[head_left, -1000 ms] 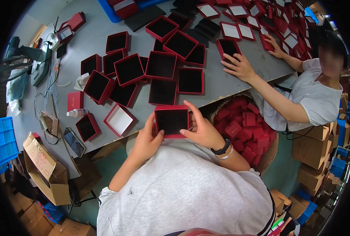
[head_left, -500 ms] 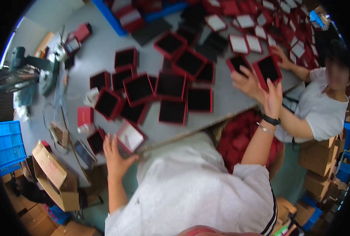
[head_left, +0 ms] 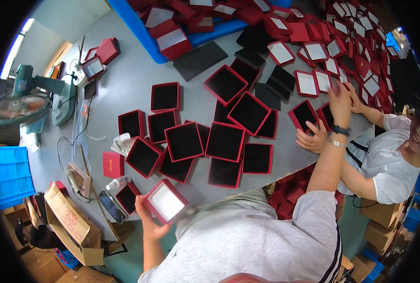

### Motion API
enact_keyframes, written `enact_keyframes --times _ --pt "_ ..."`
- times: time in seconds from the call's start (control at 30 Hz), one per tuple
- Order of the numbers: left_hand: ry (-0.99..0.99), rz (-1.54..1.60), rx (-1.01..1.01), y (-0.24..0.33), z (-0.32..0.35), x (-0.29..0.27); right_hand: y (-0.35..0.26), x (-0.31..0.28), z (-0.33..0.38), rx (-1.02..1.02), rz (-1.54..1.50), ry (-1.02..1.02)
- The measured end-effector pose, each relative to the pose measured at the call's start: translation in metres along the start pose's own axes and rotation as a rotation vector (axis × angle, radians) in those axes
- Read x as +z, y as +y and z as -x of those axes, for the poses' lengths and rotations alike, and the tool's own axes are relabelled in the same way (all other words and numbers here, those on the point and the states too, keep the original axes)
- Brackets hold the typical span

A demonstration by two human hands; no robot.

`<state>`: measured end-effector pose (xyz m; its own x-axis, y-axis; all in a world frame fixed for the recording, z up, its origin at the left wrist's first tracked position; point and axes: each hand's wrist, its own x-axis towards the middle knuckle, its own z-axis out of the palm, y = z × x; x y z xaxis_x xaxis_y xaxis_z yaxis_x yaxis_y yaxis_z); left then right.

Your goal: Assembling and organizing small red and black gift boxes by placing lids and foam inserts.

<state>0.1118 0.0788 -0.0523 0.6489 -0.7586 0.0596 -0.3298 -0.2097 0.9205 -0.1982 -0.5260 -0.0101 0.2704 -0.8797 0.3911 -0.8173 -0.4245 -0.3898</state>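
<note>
My left hand (head_left: 152, 225) grips a red box part with a white inside (head_left: 167, 201) by its left edge and lower corner, at the near edge of the table. Stretched out to the right, my right hand (head_left: 340, 103) is above a red box with a black insert (head_left: 327, 116); its fingers are blurred and partly merge with a co-worker's hand (head_left: 356, 100). That person's other hand (head_left: 312, 137) touches another black-lined red box (head_left: 305, 116). Mid-table, several open red boxes with black inserts (head_left: 225, 141) lie loosely, some overlapping.
White-lined red box parts (head_left: 363, 66) are heaped at the far right. A blue crate (head_left: 159, 55) holds more at the back. On the left are a fan (head_left: 26, 101), a phone (head_left: 112, 205), a small white bottle (head_left: 118, 182) and a cardboard carton (head_left: 73, 226).
My left hand has closed on the white-lined box part. My right hand has come away from the underside of a black-lined box, which now rests on the table. The view has shifted.
</note>
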Motion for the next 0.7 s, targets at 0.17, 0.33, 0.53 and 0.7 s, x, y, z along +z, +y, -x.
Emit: enact_keyframes --times 0.17,0.33,0.53,0.7 --pt "0.16 0.215 0.055 0.032 -0.047 0.022 -0.151 0.106 -0.043 -0.319 -0.373 -0.424" --pt "0.161 0.27 0.116 0.045 -0.068 0.043 -0.187 0.149 -0.048 -0.247 0.026 -0.577" --pt "0.007 0.464 0.095 0.053 -0.075 0.066 -0.228 0.022 0.059 -0.392 -0.676 -0.224" --pt "-0.183 0.442 0.333 0.077 -0.083 0.099 -0.247 -0.065 0.201 -0.784 -0.666 -0.515"
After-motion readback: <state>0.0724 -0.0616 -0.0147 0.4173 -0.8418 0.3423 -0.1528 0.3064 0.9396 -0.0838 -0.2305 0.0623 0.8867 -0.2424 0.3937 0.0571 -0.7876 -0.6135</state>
